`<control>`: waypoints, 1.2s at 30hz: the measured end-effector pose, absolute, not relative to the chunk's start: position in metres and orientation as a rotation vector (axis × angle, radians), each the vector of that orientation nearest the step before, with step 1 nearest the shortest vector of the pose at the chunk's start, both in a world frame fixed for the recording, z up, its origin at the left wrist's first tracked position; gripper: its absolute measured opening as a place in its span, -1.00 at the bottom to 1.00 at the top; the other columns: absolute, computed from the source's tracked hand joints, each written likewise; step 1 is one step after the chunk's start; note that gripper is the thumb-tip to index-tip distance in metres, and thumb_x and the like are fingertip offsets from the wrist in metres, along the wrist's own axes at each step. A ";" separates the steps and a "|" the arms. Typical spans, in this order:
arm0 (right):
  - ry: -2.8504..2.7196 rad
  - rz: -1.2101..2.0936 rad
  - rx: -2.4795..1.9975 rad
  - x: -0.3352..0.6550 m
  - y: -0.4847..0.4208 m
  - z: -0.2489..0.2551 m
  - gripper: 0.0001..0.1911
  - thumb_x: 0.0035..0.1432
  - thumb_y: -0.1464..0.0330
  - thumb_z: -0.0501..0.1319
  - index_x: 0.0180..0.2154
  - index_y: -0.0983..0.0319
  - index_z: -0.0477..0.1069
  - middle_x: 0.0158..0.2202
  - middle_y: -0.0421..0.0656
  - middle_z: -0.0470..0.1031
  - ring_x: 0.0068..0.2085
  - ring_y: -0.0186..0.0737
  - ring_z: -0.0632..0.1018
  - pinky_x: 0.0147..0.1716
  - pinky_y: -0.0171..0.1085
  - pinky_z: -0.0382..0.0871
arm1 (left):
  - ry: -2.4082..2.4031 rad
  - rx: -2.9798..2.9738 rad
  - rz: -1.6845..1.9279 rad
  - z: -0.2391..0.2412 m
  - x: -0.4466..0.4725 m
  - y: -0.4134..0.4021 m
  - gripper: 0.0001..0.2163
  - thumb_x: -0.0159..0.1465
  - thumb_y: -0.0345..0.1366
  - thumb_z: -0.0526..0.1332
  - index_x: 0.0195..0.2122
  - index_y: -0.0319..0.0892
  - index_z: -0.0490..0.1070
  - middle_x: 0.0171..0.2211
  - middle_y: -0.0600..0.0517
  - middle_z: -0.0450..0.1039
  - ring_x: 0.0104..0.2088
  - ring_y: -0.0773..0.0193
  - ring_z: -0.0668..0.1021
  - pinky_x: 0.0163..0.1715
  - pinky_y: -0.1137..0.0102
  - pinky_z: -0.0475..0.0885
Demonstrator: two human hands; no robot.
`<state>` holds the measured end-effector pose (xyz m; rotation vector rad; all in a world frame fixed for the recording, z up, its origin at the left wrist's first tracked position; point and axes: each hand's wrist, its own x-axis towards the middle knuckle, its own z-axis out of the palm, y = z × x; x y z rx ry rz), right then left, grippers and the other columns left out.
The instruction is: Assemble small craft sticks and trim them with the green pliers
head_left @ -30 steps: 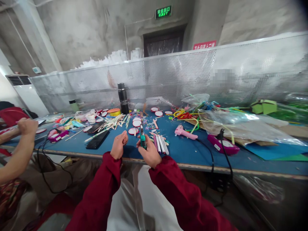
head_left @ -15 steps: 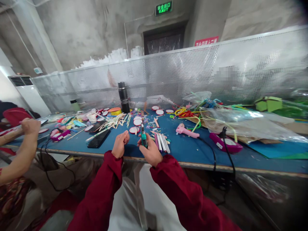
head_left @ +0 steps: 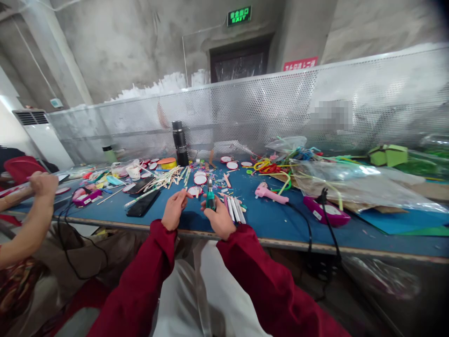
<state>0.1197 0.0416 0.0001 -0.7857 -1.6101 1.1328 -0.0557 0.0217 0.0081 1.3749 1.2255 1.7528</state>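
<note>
My right hand is wrapped round a pair of pliers with teal handles, their metal jaws pointing away from me. To its left, my left hand is closed in a pinch above the table's front part. Whatever lies between its fingertips is too small to make out. Just beyond both hands are round white discs with red rims. Several white-barrelled markers lie right beside my right hand.
A black phone and a pile of thin sticks lie left. A black thermos stands behind. Right are a pink glue gun, a purple box with a cable, and plastic sheeting. A co-worker's arm is far left.
My left hand's fingers have gone from a curled fist to a pinch reaching slightly forward. The pliers have turned a little in my right hand.
</note>
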 end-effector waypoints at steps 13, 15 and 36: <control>-1.841 1.280 -0.798 0.172 -0.047 0.018 -0.65 -0.11 0.41 0.13 -0.20 0.16 0.46 -0.24 -0.17 0.55 -0.15 -0.06 0.54 -0.05 -0.08 0.43 | 1.468 1.828 1.327 0.069 -0.036 -0.057 -0.72 0.40 -0.07 0.17 -0.20 -0.15 0.55 -0.54 0.11 0.34 -0.55 0.31 0.37 -0.52 0.43 0.26; -1.908 1.221 -0.873 0.174 -0.056 0.020 -0.51 -0.08 0.42 0.11 -0.04 0.18 0.46 -0.14 -0.12 0.56 -0.07 -0.02 0.54 0.04 -0.02 0.42 | 1.501 1.905 1.191 0.076 -0.032 -0.067 -0.72 0.44 -0.10 0.12 -0.20 -0.15 0.52 -0.53 0.12 0.32 -0.51 0.32 0.37 -0.47 0.44 0.26; -2.195 0.708 -1.175 0.173 -0.079 0.012 -0.14 0.10 0.44 0.08 0.44 0.36 0.04 0.28 0.11 0.37 0.33 0.11 0.37 0.37 0.14 0.23 | 1.651 2.127 0.918 0.074 -0.028 -0.084 -0.73 0.48 -0.18 0.08 -0.19 -0.12 0.55 -0.37 0.10 0.53 -0.36 0.32 0.50 -0.31 0.47 0.36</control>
